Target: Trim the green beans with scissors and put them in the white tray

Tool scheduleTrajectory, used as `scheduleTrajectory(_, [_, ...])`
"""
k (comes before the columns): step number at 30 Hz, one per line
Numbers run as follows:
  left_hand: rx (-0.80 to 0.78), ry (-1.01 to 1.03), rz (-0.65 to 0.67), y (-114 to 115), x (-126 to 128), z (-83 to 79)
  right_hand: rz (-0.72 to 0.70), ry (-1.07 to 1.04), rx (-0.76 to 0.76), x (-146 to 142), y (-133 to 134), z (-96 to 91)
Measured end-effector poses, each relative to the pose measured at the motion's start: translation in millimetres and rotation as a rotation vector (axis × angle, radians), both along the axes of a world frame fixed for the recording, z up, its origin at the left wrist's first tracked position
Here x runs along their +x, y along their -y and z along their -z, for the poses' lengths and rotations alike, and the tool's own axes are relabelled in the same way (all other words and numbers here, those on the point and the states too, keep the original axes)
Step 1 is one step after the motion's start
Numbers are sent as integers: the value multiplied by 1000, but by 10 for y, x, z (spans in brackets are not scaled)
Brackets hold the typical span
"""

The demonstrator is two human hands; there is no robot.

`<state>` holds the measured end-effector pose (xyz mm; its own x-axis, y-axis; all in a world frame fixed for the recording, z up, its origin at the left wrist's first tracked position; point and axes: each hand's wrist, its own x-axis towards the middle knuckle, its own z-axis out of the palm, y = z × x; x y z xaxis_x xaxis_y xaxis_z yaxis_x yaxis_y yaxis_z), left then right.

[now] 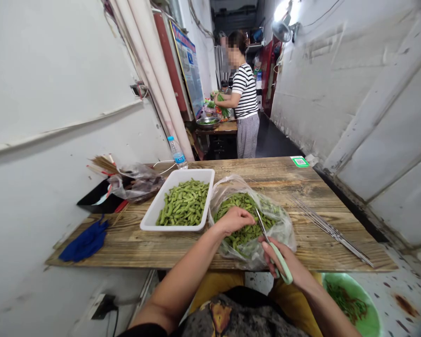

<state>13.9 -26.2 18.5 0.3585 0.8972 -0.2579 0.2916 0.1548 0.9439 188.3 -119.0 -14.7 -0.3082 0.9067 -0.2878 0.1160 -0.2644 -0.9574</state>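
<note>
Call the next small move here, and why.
Probably: left hand lifts one of the pods from the bag to the scissors. It is curled over them, the right hand holds the blades pointed into the bag, and the white tray beside holds pods.

so the left grip (233,219) is in the bag of pods (246,203) on the desk (319,192), tray (177,206) just left of it, right grip (294,267) with scissors (266,236) at the bag's near edge, skewers (331,230) further right.
</note>
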Motion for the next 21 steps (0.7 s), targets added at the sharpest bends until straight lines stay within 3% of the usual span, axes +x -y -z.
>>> scheduleTrajectory(4, [-153, 134, 5, 6, -36, 62, 13, -18, -81, -20, -9, 54])
scheduleTrajectory(8, [-282, 358, -18, 21, -69, 88, 23, -45, -53, -16, -1, 93])
scheduleTrajectory(14, [-215, 512, -143, 72, -12, 136, -8, -56, -53, -4, 36, 29])
scheduleTrajectory(21, [-239, 528, -90, 128, 48, 94, 13, -59, -41, -19, 10, -6])
